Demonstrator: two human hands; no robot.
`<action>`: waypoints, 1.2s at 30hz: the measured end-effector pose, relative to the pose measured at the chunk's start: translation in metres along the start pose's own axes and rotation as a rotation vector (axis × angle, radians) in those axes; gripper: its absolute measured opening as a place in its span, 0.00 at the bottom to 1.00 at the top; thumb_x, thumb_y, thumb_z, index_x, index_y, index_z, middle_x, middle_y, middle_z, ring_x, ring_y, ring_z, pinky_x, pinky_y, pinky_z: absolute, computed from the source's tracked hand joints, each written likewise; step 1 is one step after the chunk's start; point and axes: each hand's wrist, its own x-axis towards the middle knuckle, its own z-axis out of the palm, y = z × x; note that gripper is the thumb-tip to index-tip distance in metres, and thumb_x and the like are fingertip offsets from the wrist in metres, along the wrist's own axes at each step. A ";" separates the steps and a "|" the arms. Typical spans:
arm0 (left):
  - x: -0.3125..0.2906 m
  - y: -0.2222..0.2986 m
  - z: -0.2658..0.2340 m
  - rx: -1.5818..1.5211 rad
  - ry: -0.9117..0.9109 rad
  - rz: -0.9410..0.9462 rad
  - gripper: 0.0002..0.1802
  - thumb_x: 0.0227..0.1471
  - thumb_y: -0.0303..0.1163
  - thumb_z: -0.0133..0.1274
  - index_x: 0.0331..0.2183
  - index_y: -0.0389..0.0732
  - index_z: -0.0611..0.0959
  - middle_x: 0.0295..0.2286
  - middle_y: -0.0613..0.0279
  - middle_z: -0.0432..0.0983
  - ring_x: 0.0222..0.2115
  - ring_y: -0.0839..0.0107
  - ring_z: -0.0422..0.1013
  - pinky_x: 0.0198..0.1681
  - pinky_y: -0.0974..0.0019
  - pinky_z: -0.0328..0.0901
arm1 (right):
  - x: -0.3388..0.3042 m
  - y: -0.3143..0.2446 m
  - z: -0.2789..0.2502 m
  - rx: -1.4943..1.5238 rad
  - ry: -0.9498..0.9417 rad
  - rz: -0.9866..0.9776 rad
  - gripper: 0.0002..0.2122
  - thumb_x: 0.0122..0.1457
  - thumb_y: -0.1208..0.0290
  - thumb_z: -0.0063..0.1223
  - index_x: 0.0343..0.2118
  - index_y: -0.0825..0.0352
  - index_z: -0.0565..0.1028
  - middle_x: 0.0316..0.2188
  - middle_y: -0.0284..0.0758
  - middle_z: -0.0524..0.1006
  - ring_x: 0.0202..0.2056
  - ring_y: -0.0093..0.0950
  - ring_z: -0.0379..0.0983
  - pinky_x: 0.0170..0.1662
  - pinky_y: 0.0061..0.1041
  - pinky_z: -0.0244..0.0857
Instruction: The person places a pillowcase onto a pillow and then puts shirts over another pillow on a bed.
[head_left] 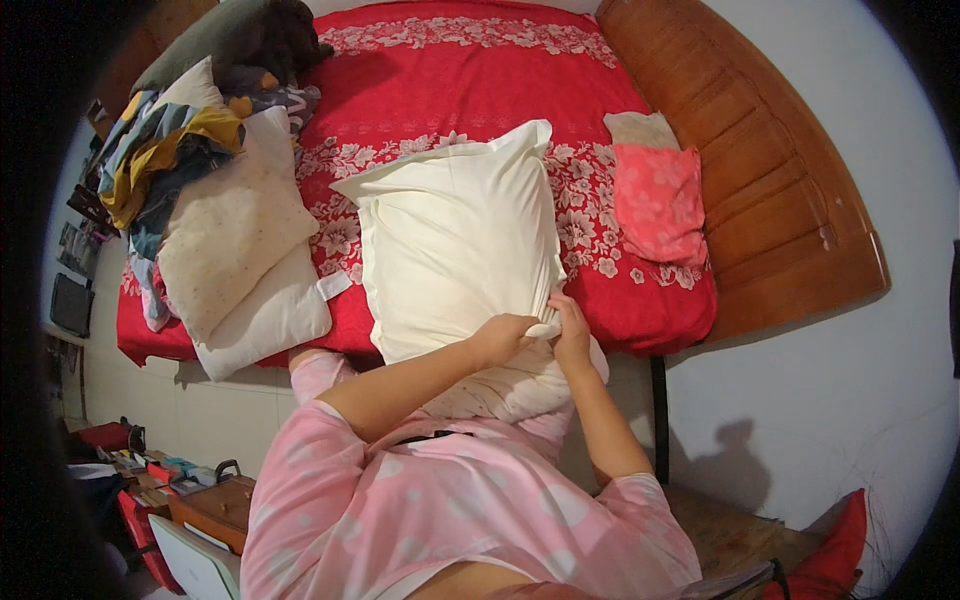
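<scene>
A cream-white pillowcase [460,235] with a flat flanged border lies over the bed's near edge, its far part filled out. From its near end sticks out a speckled pale pillow [505,392], resting against my lap. My left hand [506,340] is closed on the bunched edge of the pillowcase near its right corner. Right beside it, my right hand [570,330] pinches the gathered cloth at the same corner. Both hands nearly touch each other there.
A red bedsheet [430,85] with white flowers covers the bed. At left lie a speckled pillow [235,225], a white pillow [275,305] and heaped clothes [165,165]. A folded pink cloth [660,200] lies by the wooden headboard [760,170]. A brown case [215,505] stands lower left.
</scene>
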 end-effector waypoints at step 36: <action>-0.089 -0.056 -0.045 -0.607 0.423 -0.201 0.24 0.42 0.26 0.58 0.45 0.36 0.74 0.42 0.54 0.73 0.43 0.64 0.69 0.48 0.65 0.62 | -0.020 0.086 0.008 1.148 -0.109 1.218 0.19 0.55 0.62 0.45 0.46 0.70 0.69 0.40 0.41 0.74 0.39 0.36 0.74 0.44 0.35 0.68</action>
